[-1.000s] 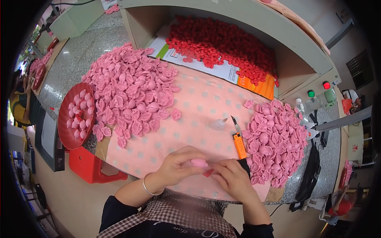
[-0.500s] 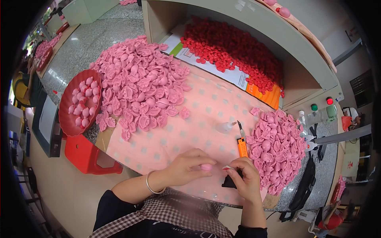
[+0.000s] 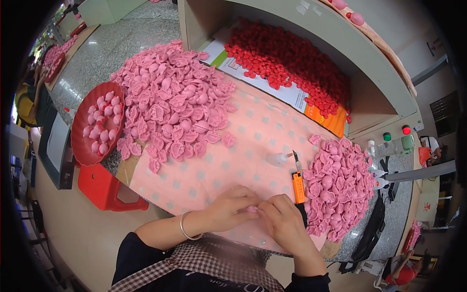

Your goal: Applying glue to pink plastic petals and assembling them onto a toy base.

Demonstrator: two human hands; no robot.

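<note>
While both hands meet at the near edge of the pink dotted cloth-covered worktable (image 3: 253, 141), I see my left hand (image 3: 228, 208) and right hand (image 3: 282, 221) pinched together on one small pale pink soft piece (image 3: 251, 209), which shows only as a sliver between the fingertips. Both hands are closed narrow around it, fingers curled, knuckles touching. A thin silver bangle (image 3: 184, 228) sits on the left wrist.

Just beside the right hand, toward the right edge, an orange-handled utility knife (image 3: 298, 184) lies with its blade pointing away from me. A small clear plastic squeeze bottle (image 3: 278, 158) rests near the blade tip. Beyond the knife a heap of pink moulded rubbery pieces (image 3: 338, 182) covers the right end of the table. A larger heap of the same pink pieces (image 3: 170, 104) spreads over the far left part. A round red plastic tray (image 3: 80, 141) with rounder pink pieces hangs at the left edge, above a red plastic stool (image 3: 104, 190). Under the shelf at the far edge lies a spread of small red pieces (image 3: 292, 63).
</note>
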